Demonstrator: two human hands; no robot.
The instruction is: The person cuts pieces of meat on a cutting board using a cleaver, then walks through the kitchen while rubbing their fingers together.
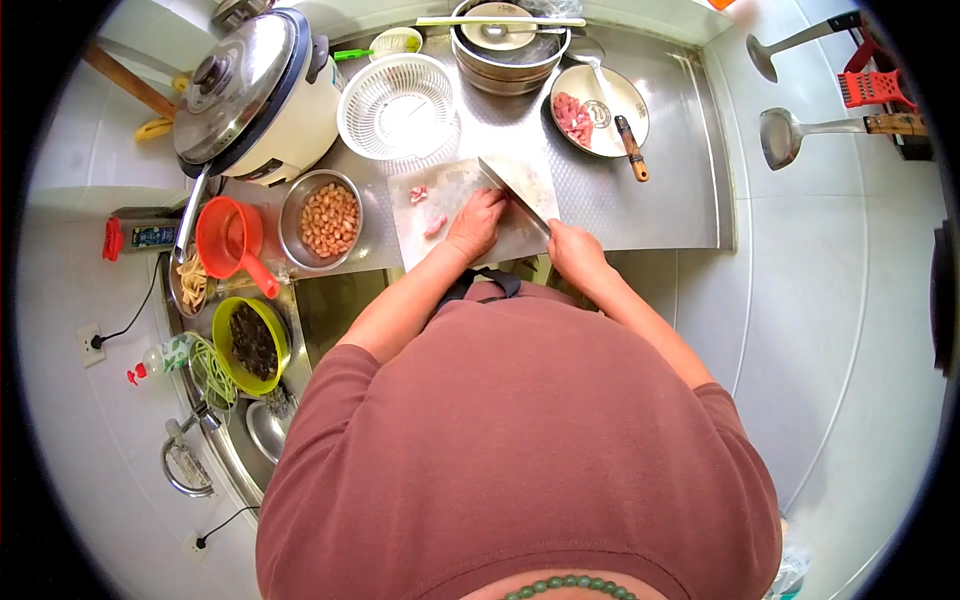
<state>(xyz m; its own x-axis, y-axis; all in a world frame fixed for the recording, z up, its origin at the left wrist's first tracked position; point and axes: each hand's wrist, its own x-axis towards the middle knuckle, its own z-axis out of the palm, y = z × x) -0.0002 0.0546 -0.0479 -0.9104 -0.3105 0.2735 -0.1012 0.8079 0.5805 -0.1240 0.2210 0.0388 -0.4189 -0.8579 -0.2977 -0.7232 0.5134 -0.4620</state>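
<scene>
A pale cutting board (404, 196) lies at the front edge of the metal counter. My right hand (577, 252) is wrapped round the handle of a wide-bladed knife (515, 196), its blade slanting up and left over the board. Close beside the blade, my left hand (476, 222) rests on the board with its fingers bent and pressed together; what lies under them is too hidden to name. Small pieces of raw meat (433, 222) sit on the board left of that hand. Behind to the right, a plate (627, 97) holds chopped meat (573, 118) and a small knife (631, 146).
A metal bowl of peanuts (329, 220), a red dipper (230, 236) and a large cooker (270, 100) stand left. Behind the board are a white basket (396, 106) and a stacked pot (509, 66). A green bowl (251, 346) is by the sink; ladles (783, 137) hang right.
</scene>
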